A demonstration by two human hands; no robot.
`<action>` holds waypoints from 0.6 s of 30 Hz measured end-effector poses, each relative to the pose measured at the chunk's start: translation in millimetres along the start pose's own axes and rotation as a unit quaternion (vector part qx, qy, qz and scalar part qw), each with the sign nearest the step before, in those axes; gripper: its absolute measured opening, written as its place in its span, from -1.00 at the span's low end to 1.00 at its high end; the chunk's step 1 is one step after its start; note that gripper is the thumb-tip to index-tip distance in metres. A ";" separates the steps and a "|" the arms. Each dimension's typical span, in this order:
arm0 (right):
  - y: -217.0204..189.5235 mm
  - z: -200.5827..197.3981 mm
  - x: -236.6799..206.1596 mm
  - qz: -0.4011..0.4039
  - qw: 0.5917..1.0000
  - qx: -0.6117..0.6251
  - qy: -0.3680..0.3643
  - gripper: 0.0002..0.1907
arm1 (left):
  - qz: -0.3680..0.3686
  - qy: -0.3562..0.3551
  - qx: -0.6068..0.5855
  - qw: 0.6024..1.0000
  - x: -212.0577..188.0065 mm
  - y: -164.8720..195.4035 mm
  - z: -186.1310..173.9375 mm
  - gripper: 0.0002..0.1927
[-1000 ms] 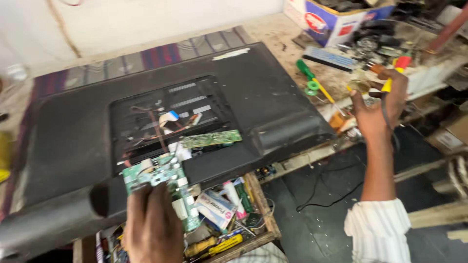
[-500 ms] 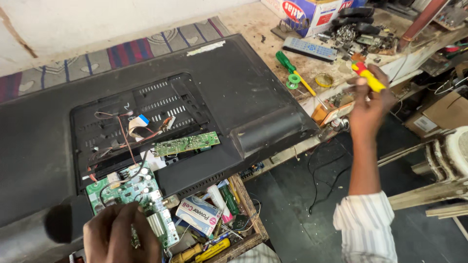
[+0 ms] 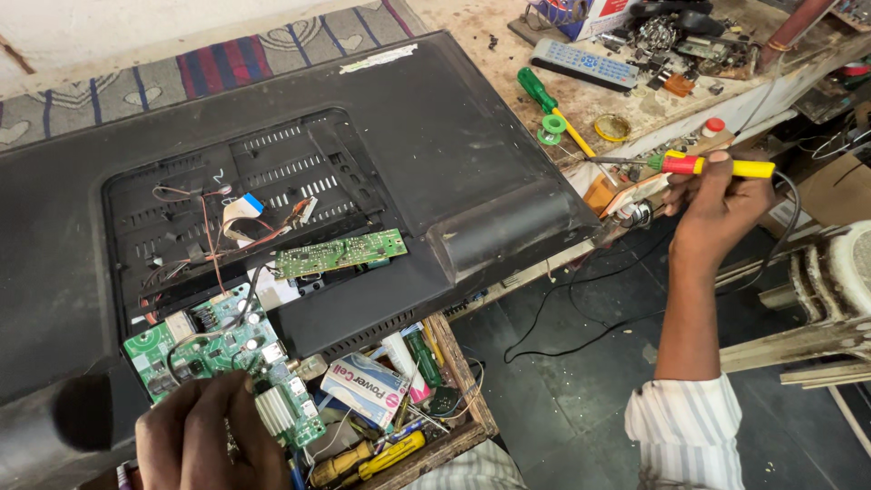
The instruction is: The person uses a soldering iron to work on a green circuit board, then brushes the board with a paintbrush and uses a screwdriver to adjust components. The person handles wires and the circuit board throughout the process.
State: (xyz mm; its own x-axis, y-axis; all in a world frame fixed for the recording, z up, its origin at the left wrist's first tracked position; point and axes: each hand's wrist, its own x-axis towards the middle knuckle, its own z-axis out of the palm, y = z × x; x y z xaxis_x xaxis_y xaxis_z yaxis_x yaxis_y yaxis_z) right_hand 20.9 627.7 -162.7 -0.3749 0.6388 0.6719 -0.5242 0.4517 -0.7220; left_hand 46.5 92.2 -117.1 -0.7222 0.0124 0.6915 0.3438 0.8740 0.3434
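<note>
The television [image 3: 299,181] lies face down on the bench [image 3: 508,41], with the remote [image 3: 581,63] to its right.

I see a worn wooden workbench [image 3: 494,41] carrying a large black television [image 3: 435,136] lying face-down. Toward two o'clock lie a green-handled screwdriver [image 3: 537,91], a grey remote [image 3: 581,63], and what may be a tape roll [image 3: 613,128].

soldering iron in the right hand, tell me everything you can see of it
The soldering iron has a yellow handle with a red collar and a thin grey metal shaft. It lies nearly level, tip pointing left over the workbench edge. The right hand grips the handle from below, thumb on top. A black cord runs from its rear end down toward the floor.
</note>
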 end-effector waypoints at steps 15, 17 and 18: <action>1.5 3.2 -1.9 -0.011 1.000 0.003 -0.015 -0.78 | -0.017 -0.012 -0.001 1.000 3.9 5.9 -3.3 -0.87; -1.6 4.3 -2.4 -0.010 1.000 0.012 -0.016 -0.80 | -0.017 -0.017 0.000 1.000 4.6 7.2 -4.5 -0.87; -3.3 4.6 -2.6 -0.009 1.000 0.015 -0.017 -0.82 | -0.017 -0.016 0.000 1.000 5.2 8.5 -5.4 -0.88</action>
State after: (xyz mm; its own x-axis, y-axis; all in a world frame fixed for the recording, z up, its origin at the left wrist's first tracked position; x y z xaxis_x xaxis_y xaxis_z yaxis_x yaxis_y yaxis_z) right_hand 20.1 621.7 -161.2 -0.3900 0.6092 0.6905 -0.5535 0.4442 -0.7045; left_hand 48.9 97.1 -107.2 -0.7529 -0.0015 0.6581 0.3181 0.8746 0.3659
